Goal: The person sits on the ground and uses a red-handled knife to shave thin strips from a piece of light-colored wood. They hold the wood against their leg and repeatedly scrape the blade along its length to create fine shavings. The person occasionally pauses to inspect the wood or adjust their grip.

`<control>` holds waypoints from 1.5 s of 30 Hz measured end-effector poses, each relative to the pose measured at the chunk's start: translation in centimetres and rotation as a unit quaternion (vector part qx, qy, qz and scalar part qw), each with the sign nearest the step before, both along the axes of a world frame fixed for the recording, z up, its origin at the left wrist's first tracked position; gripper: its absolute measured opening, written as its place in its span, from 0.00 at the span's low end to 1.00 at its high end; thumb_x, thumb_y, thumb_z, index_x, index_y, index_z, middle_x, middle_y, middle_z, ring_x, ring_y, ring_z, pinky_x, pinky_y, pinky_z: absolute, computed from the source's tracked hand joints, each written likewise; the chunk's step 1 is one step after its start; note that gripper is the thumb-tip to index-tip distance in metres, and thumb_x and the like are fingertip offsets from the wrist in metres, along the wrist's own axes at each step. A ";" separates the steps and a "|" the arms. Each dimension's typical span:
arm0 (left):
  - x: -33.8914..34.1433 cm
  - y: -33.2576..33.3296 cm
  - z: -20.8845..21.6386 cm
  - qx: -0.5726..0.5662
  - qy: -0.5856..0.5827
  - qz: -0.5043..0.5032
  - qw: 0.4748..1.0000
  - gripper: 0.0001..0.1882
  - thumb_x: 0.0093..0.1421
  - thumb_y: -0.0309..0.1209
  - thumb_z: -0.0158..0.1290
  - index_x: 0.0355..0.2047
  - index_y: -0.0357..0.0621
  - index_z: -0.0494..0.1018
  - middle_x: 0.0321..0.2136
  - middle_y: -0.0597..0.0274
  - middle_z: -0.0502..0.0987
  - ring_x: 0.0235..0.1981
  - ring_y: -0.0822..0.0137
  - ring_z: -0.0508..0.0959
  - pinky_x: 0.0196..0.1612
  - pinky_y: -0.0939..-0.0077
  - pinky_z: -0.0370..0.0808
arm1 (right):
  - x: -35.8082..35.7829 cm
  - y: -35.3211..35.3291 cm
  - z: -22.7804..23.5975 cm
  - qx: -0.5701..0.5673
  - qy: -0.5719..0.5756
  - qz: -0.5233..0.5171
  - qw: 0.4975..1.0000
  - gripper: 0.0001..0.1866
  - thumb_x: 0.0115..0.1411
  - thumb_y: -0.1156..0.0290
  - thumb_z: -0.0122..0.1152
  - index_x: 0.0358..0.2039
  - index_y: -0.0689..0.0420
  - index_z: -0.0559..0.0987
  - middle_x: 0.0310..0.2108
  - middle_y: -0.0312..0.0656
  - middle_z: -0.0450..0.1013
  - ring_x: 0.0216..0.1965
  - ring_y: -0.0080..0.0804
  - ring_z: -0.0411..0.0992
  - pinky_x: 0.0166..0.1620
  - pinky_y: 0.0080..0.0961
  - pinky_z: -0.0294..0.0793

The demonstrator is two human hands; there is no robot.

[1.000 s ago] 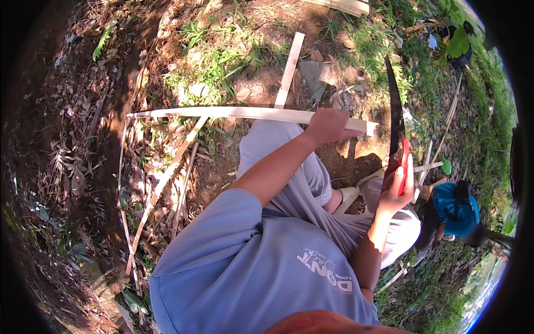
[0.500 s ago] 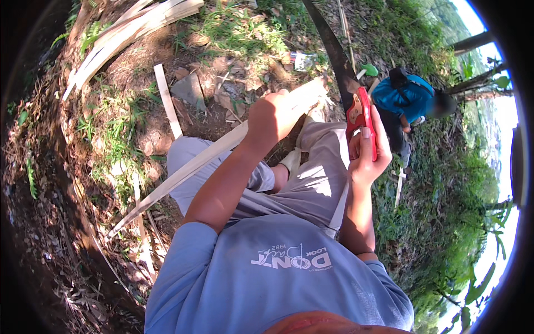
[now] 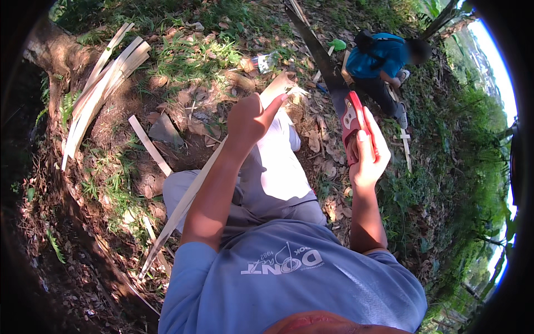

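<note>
Left hand (image 3: 250, 119) on pale strip (image 3: 189, 195), probably gripping.

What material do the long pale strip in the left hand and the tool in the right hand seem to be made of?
The long pale strip looks like split bamboo or wood: matt, cream, fibrous. The long dark blade seems dull metal, probably steel. Its red handle, gripped by the right hand, looks like smooth plastic. The left hand holds the strip.

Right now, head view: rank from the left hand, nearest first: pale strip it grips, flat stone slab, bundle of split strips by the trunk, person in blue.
From the left hand:
1. Pale strip, in its grip, slanting down to lower left.
2. Flat stone slab, on the ground to its left.
3. Person in blue, upper right.
4. Bundle of split strips, far upper left by the trunk.
</note>
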State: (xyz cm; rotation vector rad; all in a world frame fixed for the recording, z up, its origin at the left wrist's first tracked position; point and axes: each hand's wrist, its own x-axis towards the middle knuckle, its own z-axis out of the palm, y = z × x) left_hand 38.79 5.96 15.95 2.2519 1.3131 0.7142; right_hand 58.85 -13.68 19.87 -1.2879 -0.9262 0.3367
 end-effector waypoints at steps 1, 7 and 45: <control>-0.3 0.4 -0.5 0.001 0.004 -0.008 1.000 0.32 0.64 0.57 0.64 0.23 0.39 0.73 0.17 0.48 0.74 0.21 0.45 0.76 0.29 0.54 0.73 | -0.4 -0.2 0.2 -0.028 0.042 0.027 0.998 0.25 0.71 0.74 0.61 0.67 0.66 0.76 0.50 0.39 0.82 0.34 0.12 0.70 0.40 0.11 0.68; -0.8 2.0 -5.4 -0.110 -0.011 -0.018 0.994 0.30 0.67 0.56 0.62 0.37 0.35 0.74 0.31 0.41 0.81 0.37 0.45 0.84 0.40 0.51 0.76 | 0.0 2.0 -1.3 -0.076 -0.030 0.088 0.993 0.24 0.71 0.71 0.64 0.66 0.61 0.78 0.38 0.34 0.82 0.32 0.14 0.70 0.38 0.14 0.69; 1.6 -0.4 -8.3 0.077 0.020 0.012 0.997 0.25 0.68 0.53 0.58 0.46 0.41 0.78 0.29 0.50 0.83 0.32 0.48 0.86 0.36 0.55 0.81 | 1.0 12.8 -5.4 -0.135 -0.022 0.172 0.976 0.21 0.74 0.64 0.63 0.62 0.63 0.82 0.37 0.37 0.83 0.35 0.17 0.74 0.41 0.18 0.74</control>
